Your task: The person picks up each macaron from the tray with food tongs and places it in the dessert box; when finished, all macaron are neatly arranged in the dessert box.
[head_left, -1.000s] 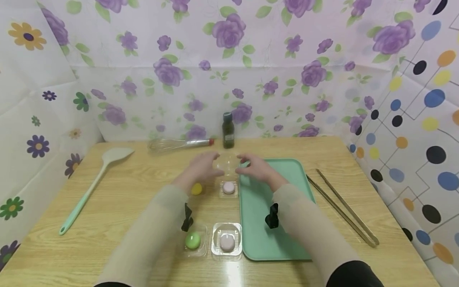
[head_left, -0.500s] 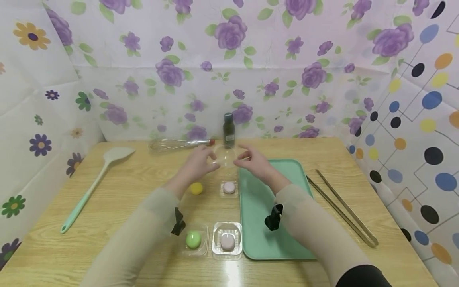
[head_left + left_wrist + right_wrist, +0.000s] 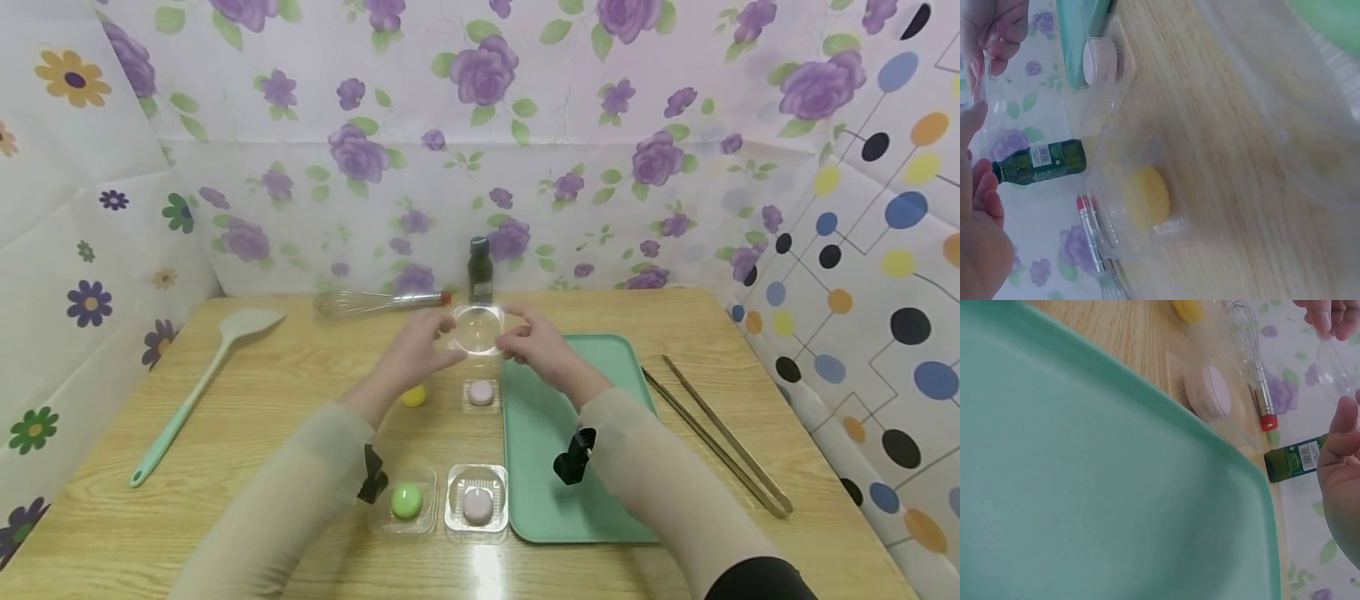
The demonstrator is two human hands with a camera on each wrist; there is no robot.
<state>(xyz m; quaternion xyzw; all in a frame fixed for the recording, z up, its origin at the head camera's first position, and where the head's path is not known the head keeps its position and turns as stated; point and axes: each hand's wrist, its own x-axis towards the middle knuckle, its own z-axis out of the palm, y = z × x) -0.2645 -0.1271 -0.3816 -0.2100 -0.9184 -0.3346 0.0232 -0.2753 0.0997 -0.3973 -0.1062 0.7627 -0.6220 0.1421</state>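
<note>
A clear plastic lid (image 3: 477,330) is held up between my two hands at the table's back, in front of the dark green bottle (image 3: 481,273). My left hand (image 3: 416,350) pinches its left side, and my right hand (image 3: 542,343) pinches the right side. In the right wrist view the lid (image 3: 1333,370) is thin and see-through. Below it, a pink macaron (image 3: 481,392) sits in a clear plastic box. A yellow macaron (image 3: 1146,197) in its own clear box is partly behind my left hand in the head view.
Nearer me lie a green macaron (image 3: 407,501) and a pale pink macaron (image 3: 477,506) in clear boxes. A green tray (image 3: 558,500) lies under my right forearm. Tongs (image 3: 720,437) are on the right, a whisk (image 3: 378,302) at the back, a spatula (image 3: 202,392) on the left.
Both hands have moved slightly away from me, lifting the lid between them. The lid has tilted, so its square rim now faces the head camera more fully.
</note>
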